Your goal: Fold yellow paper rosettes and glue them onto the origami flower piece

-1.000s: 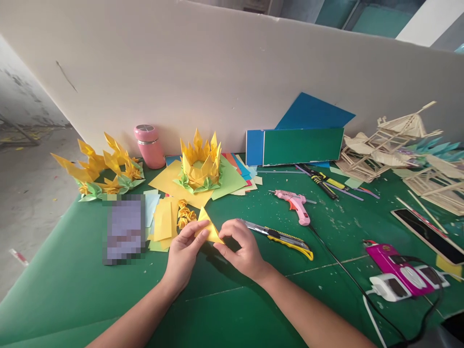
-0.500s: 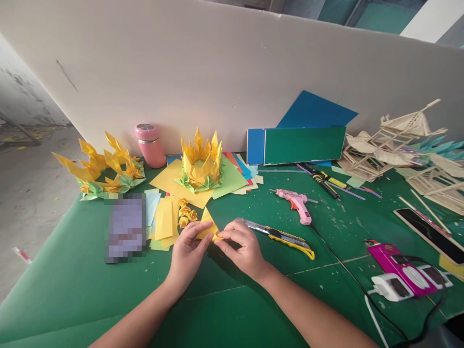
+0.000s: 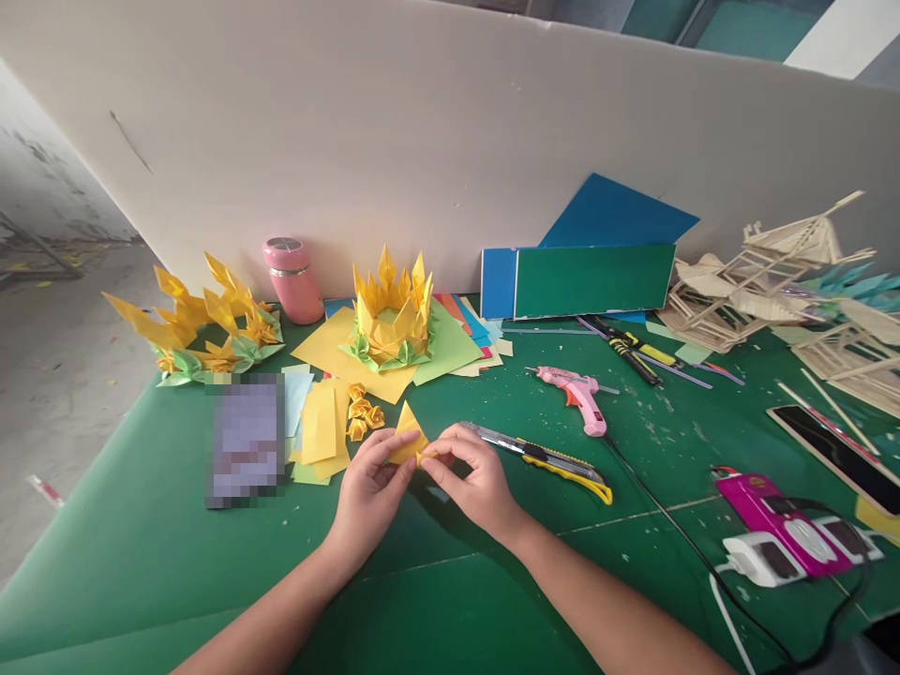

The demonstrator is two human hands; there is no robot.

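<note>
Between my two hands is a small folded piece of yellow paper, its pointed corner facing away from me. My left hand pinches its left side between thumb and fingers. At the lower right corner, the thumb and fingertips of my right hand close on the paper; the fingertips hide part of the fold. Several small folded yellow paper roses lie just beyond my left hand, beside a stack of yellow paper strips. A yellow utility knife lies right of my right hand.
Two yellow paper crowns, one at the back and one at the left, stand near a pink flask. To the right are a pink glue gun with its cord, a magenta power strip, a phone and wooden stick models.
The yellow paper has shifted slightly to the right and its lower right corner is bent a little differently. Both hands keep their pinch on it.
</note>
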